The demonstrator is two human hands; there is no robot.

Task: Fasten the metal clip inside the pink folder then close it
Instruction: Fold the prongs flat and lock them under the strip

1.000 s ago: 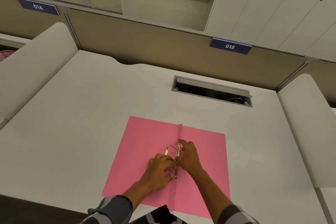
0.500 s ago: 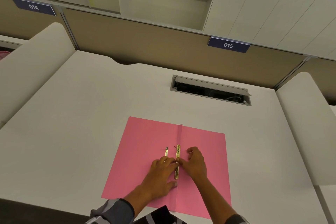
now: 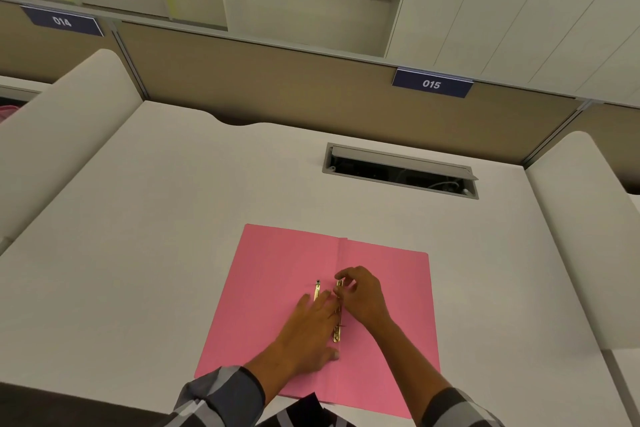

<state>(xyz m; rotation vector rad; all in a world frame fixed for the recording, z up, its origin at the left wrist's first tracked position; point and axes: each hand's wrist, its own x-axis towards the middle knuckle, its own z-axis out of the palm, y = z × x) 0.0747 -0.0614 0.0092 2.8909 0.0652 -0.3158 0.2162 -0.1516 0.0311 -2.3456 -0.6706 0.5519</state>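
A pink folder [image 3: 277, 274] lies open and flat on the white desk, near its front edge. A gold metal clip [image 3: 336, 333] runs along the folder's centre fold, and a second loose gold strip [image 3: 316, 289] lies just left of it. My left hand [image 3: 308, 333] lies flat on the left flap with its fingers spread, fingertips against the clip. My right hand [image 3: 360, 295] is curled over the clip's upper end, thumb and forefinger pinching it. The middle of the clip is hidden under my fingers.
An open cable hatch [image 3: 401, 170] is set into the white desk [image 3: 173, 218] behind the folder. Padded dividers stand at the left [image 3: 52, 135] and right [image 3: 588, 225]. A partition wall with the label 015 [image 3: 431, 83] closes off the back.
My right hand has shifted up along the clip to its upper end. My left hand has opened flatter onto the left flap. The folder has stayed where it was.
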